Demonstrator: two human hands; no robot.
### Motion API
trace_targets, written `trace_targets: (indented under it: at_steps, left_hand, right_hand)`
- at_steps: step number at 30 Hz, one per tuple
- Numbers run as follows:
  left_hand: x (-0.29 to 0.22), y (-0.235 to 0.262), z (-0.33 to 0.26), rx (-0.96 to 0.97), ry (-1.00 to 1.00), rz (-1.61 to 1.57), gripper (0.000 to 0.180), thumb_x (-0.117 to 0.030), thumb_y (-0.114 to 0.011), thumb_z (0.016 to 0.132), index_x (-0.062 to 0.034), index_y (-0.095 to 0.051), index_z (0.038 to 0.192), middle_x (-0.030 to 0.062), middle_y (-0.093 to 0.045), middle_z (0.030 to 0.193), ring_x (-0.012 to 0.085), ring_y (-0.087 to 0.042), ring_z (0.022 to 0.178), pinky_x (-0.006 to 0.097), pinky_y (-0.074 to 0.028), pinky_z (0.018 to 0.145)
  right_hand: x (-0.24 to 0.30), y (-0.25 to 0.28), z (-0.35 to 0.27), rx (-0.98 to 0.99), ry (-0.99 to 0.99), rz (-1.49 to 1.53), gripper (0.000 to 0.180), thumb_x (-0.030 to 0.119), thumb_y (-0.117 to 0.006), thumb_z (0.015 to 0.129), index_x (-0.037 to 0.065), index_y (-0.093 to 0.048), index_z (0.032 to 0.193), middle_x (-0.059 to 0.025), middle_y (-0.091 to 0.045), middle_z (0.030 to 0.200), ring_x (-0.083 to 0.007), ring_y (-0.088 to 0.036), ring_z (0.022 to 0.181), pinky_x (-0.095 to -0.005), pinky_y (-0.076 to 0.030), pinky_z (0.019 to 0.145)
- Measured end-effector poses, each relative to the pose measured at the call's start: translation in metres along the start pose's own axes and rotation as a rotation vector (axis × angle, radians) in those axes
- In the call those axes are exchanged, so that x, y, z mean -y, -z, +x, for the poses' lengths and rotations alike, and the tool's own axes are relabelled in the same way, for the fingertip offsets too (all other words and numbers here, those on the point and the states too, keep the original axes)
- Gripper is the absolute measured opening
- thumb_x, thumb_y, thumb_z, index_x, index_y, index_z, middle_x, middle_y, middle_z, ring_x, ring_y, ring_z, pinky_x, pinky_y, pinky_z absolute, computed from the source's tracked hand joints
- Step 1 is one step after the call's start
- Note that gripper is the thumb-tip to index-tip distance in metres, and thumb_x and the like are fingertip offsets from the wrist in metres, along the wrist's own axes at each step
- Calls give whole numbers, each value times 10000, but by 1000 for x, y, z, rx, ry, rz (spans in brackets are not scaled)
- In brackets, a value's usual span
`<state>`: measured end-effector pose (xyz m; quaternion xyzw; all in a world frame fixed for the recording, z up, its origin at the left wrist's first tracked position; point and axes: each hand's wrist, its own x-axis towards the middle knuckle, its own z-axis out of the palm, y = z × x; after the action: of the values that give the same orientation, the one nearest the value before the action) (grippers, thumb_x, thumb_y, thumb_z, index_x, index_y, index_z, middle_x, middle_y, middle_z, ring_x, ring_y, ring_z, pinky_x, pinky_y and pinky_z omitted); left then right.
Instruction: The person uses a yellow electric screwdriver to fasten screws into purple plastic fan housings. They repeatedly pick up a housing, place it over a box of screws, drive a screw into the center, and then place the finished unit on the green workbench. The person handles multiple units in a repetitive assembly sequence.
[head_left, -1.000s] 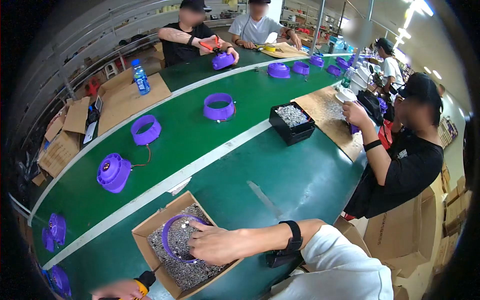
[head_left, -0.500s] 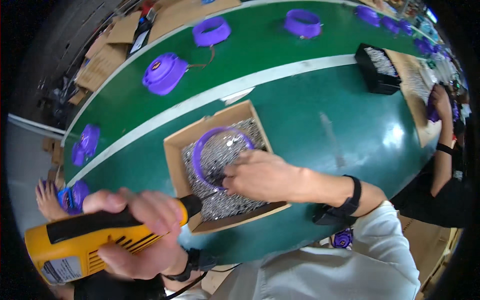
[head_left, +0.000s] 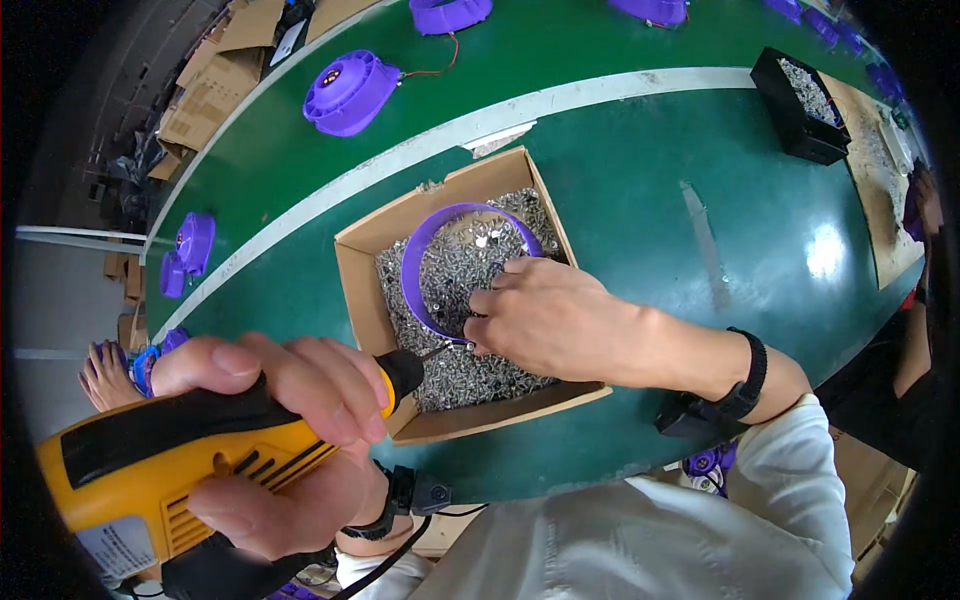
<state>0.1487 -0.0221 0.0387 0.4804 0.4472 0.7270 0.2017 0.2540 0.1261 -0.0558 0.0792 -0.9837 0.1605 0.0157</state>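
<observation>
My left hand is wrapped around a yellow and black electric screwdriver, its thin bit pointing right over the cardboard box. Small silvery screws fill the box, and a purple ring lies on them with more screws inside it. My right hand reaches over the ring's lower right side, fingers curled together and fingertips down by the near rim. Beside those fingertips is the bit's tip, with a small shiny piece there. What the right fingers pinch is hidden.
Purple round housings stand along the green bench's far strip, some with thin wires. A black bin of small metal parts sits at the far right beside a cardboard sheet. Another person's hand is at left; a co-worker's arm at right.
The screwdriver's bit has come to the right fingertips at the ring's near rim. My right hand stays curled over the ring. The whole view has shifted, so the bench things sit higher.
</observation>
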Motion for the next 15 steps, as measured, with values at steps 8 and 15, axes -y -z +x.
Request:
trace_targets:
  at_steps: [8, 15]
  left_hand:
    - [11, -10, 13, -2, -44, 43, 506, -529, -460, 909, -41, -408, 1032, 64, -414, 560, 152, -357, 376, 295, -324, 390]
    - [6, -16, 16, 2, -33, 102, 483, -538, -459, 907, -66, -393, 986, 53, -429, 571, 146, -370, 374, 296, -326, 385]
  right_hand:
    - [-4, -5, -2, -34, 2, 31, 169, 222, -544, 839, 86, -644, 843, -51, -598, 851, -236, -612, 855, -349, -470, 805]
    - [-3, 0, 0, -6, 16, 61, 138, 202, -550, 814, 99, -640, 835, -43, -587, 830, -230, -608, 845, -343, -466, 798]
